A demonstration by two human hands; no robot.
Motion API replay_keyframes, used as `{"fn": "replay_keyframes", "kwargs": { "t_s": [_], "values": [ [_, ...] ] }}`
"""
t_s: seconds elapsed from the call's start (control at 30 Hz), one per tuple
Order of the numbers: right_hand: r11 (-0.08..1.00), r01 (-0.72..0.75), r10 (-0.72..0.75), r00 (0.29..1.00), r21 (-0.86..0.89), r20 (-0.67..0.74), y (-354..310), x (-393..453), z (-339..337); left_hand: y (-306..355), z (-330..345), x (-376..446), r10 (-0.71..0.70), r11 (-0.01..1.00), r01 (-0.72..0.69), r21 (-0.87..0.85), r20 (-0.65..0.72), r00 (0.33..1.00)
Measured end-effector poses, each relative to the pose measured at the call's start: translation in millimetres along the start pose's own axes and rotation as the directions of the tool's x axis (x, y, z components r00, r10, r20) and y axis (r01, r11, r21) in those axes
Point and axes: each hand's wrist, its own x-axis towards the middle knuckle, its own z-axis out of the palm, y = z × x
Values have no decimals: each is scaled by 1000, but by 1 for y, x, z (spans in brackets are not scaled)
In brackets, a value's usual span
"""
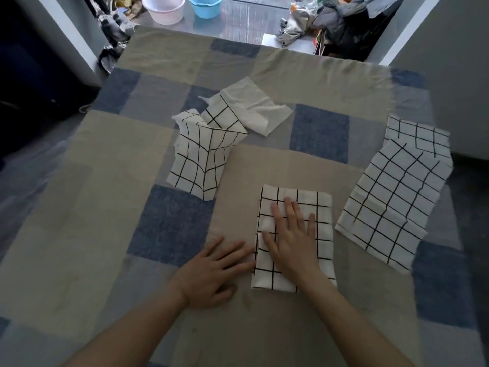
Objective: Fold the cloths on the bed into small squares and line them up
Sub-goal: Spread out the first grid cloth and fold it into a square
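Flat now, right hand [292, 235] open-fingered atop folded cloth [321, 207], left hand [211, 271] spread just beside.

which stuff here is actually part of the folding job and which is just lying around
Part of the job:
- folded grid cloth under the right hand
- crumpled grid cloths
- flat grid cloths
- left hand, resting on the bed cover

Just lying about:
- pink basin
- blue basin
- clothes heap
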Motion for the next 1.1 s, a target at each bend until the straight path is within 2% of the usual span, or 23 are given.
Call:
{"fn": "replay_keyframes", "kwargs": {
  "t_s": [0.17,1.1],
  "values": [
    [999,-6,5,1000,-35,-8,-1,-1,2,1,0,1,-6,1000,6,-5,7,1000],
    [1000,3,-2,1000,11,-30,-3,-5,3,0,-3,0,28,999,-28,23,12,1000]
  ]
}}
